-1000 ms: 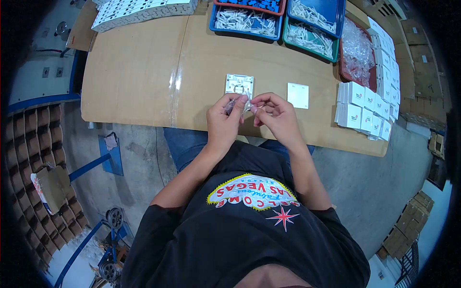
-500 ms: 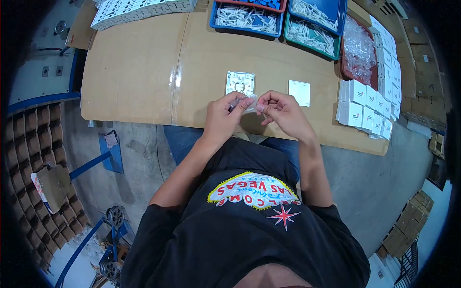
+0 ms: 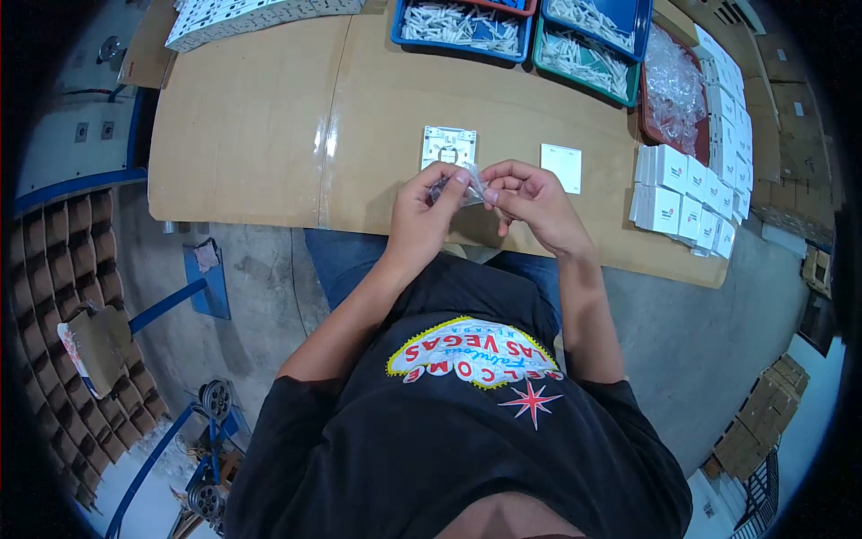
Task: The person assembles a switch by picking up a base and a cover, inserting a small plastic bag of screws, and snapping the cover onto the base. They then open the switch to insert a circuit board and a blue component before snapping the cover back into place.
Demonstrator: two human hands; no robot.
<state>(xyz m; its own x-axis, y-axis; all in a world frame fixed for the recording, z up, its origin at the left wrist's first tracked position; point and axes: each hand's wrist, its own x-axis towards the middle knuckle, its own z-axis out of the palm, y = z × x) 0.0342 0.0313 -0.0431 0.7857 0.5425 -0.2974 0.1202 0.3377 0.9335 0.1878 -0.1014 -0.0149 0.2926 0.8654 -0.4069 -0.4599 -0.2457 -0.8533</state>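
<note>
My left hand (image 3: 424,208) is closed on a small clear plastic bag (image 3: 473,191) with something dark inside that I cannot make out. At the bag's right edge, my right hand (image 3: 543,212) pinches it between thumb and forefinger. Just beyond my left fingers lies a white square plastic housing (image 3: 449,141) with slots and a ring in its middle, partly hidden by the hand. To the right of it, a flat white square plate (image 3: 561,168) rests on the cardboard.
Cardboard covers the table (image 3: 242,135). At the back stand a blue tray (image 3: 462,49) and a green tray (image 3: 588,81) of white plastic pieces. A red tray (image 3: 673,99) holds clear plastic bags. White boxes (image 3: 687,198) are stacked at the right, and a long white stack (image 3: 260,13) is at back left.
Both hands have shifted slightly, and more of the clear bag shows between them. The housing and the plate stay where they lie on the cardboard.
</note>
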